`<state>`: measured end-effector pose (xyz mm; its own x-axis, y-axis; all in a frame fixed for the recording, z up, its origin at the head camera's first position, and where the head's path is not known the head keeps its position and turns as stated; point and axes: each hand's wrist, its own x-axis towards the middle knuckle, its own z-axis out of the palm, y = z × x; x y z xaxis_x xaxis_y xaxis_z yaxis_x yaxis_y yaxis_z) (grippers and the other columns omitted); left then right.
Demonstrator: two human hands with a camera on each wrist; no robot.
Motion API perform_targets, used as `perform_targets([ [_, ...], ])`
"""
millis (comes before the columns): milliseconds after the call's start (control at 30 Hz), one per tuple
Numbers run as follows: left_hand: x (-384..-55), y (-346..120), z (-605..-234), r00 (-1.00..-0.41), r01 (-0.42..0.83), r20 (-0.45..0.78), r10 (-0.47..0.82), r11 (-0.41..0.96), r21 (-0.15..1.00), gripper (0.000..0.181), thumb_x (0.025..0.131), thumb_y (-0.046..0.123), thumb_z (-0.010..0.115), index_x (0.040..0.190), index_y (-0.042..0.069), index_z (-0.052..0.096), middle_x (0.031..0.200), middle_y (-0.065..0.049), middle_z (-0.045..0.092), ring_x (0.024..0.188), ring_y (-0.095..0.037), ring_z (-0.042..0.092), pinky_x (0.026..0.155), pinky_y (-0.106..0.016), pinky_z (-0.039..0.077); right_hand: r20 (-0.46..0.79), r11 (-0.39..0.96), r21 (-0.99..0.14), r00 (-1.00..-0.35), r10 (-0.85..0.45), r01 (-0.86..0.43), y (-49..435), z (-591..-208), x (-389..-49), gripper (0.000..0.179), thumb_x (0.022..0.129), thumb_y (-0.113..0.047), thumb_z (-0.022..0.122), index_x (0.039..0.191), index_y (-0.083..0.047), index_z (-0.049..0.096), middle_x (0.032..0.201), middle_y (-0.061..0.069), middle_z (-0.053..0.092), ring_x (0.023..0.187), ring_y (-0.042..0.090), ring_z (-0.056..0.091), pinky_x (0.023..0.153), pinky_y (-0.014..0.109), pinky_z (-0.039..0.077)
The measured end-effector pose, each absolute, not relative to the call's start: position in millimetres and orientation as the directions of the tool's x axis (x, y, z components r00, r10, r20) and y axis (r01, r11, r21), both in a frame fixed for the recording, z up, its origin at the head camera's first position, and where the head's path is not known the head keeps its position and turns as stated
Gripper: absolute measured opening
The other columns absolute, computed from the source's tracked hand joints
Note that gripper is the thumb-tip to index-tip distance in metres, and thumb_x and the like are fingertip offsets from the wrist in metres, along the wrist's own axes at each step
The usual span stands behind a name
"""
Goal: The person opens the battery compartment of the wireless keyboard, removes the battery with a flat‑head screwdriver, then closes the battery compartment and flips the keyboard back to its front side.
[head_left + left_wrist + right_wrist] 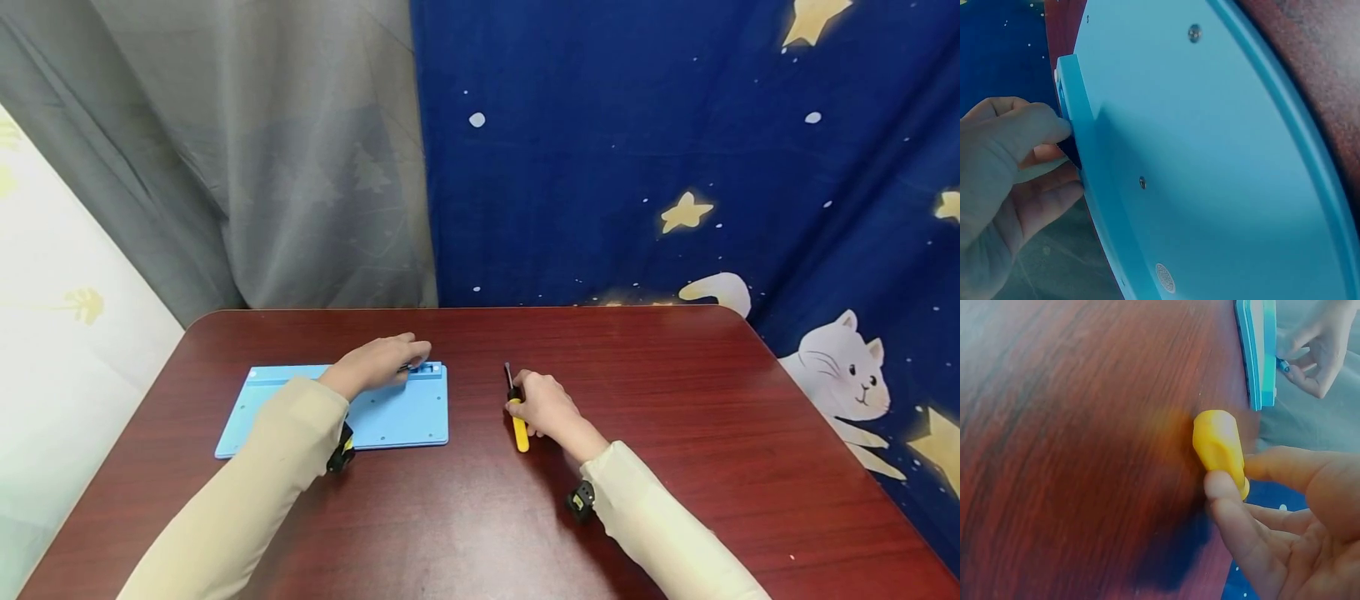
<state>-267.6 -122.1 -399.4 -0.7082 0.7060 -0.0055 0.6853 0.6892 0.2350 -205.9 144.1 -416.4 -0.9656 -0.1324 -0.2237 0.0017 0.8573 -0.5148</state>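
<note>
A light blue keyboard (397,417) lies underside up on the table, small screws showing in its back. My left hand (382,364) is at its raised far edge, pinching a small dark blue battery (1283,365) between thumb and fingers beside an open slot (429,369). Most of the battery is hidden by the fingers. To the right, my right hand (547,404) grips a screwdriver (521,429) by its yellow handle near the black collar. The metal shaft points toward the far edge, and the handle's end faces me, close over the tabletop.
The dark red wooden table (660,375) has rounded far corners. Behind it hang a grey curtain (322,167) and a blue curtain (570,167) with stars and a white cat. Both wrists carry small black cameras.
</note>
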Motion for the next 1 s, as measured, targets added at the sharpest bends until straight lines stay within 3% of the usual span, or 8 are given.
perform_targets([
  [200,-265.2,-123.2,-400.5,-0.7,0.706,0.077,0.71,0.673,0.22,0.017,0.085,-0.003,0.056,0.083,0.011,0.048,0.073,0.002,0.039,0.065,-0.014,0.039,0.059,-0.027,0.033,-0.227,0.847,-0.531,-0.965,-0.131,0.01,144.5,-416.9,-207.6,0.044,0.084,-0.017,0.067,0.121,-0.001,0.05,0.055,0.006,0.057,0.04,0.016,0.057,0.039,0.025,0.045],
  [600,-262.5,-126.7,-406.1,-0.732,0.679,0.16,0.662,0.695,0.236,0.021,0.083,-0.001,0.062,0.083,0.014,0.046,0.073,0.003,0.039,0.067,-0.013,0.04,0.059,-0.027,0.034,-0.199,0.842,-0.539,-0.971,-0.131,-0.003,146.9,-408.1,-213.4,0.04,0.085,-0.018,0.066,0.119,-0.001,0.053,0.062,0.007,0.057,0.039,0.015,0.056,0.038,0.026,0.045],
  [1000,-259.9,-129.9,-407.6,-0.77,0.634,0.207,0.603,0.689,0.353,0.021,0.084,0.002,0.064,0.085,0.013,0.047,0.077,-0.001,0.046,0.071,-0.014,0.043,0.062,-0.028,0.038,-0.116,0.839,-0.533,-0.972,-0.203,-0.111,118.6,-396.8,-212.1,0.034,0.084,-0.021,0.067,0.114,-0.007,0.06,0.055,0.002,0.057,0.044,0.011,0.055,0.045,0.026,0.045],
])
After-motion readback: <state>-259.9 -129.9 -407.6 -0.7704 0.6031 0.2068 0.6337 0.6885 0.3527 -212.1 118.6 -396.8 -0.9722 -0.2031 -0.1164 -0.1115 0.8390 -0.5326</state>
